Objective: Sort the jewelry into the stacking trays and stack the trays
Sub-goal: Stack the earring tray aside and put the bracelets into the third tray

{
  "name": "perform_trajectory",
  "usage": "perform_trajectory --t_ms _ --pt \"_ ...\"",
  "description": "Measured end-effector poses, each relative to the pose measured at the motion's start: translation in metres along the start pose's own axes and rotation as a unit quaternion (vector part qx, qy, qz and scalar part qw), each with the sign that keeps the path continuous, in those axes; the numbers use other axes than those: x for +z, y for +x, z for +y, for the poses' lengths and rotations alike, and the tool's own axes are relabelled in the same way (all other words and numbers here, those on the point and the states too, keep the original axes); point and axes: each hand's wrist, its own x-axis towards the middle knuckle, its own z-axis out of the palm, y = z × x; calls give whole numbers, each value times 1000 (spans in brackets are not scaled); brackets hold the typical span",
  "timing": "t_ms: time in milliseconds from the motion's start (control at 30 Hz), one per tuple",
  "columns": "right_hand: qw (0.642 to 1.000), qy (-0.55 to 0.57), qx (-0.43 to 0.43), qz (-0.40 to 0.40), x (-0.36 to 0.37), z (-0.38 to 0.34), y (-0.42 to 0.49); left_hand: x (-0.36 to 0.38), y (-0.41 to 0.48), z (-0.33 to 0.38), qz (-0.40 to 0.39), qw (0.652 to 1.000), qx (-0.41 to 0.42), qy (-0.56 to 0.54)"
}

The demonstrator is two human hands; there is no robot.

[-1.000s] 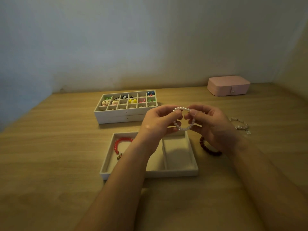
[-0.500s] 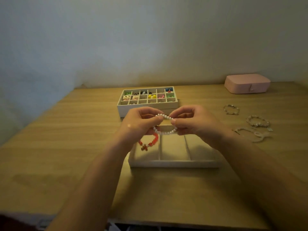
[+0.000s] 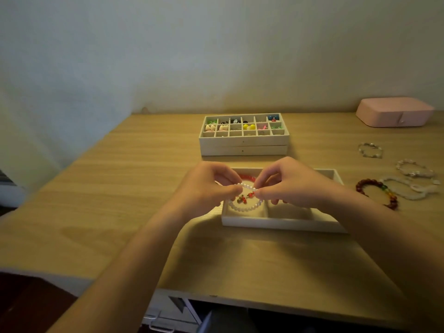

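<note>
My left hand point(image 3: 206, 186) and my right hand point(image 3: 290, 183) both pinch a white pearl bracelet point(image 3: 245, 207) by its upper side. It hangs over the left compartment of a shallow white tray point(image 3: 283, 223) with long compartments. A red bead bracelet point(image 3: 247, 177) lies in that same compartment, partly hidden behind the pearls and my fingers. Further back stand two stacked white trays point(image 3: 243, 149); the top one has many small cells with colourful earrings.
Loose on the table at the right lie a dark red bead bracelet point(image 3: 377, 192), a clear bracelet point(image 3: 408, 188), a crystal bracelet point(image 3: 415, 168) and another point(image 3: 370, 150). A pink jewelry box point(image 3: 394, 111) sits at the back right. The table's front edge point(image 3: 216, 296) is near.
Both hands have lowered the pearl bracelet from above the tray down to its left compartment, over the red bracelet. The view has shifted left and down.
</note>
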Motion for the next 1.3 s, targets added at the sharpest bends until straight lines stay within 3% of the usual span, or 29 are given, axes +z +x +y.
perform_trajectory --t_ms 200,733,867,1300 --pt "995 -95 -17 -33 1 3 0 2 -4 -5 6 993 71 97" --pt "960 -277 -24 25 14 5 12 4 7 -7 1 968 29 249" --pt "961 -270 -37 48 17 1 10 6 8 -8 -10 970 20 243" --pt "975 -222 -12 18 14 3 11 11 8 -9 -3 979 -7 205"
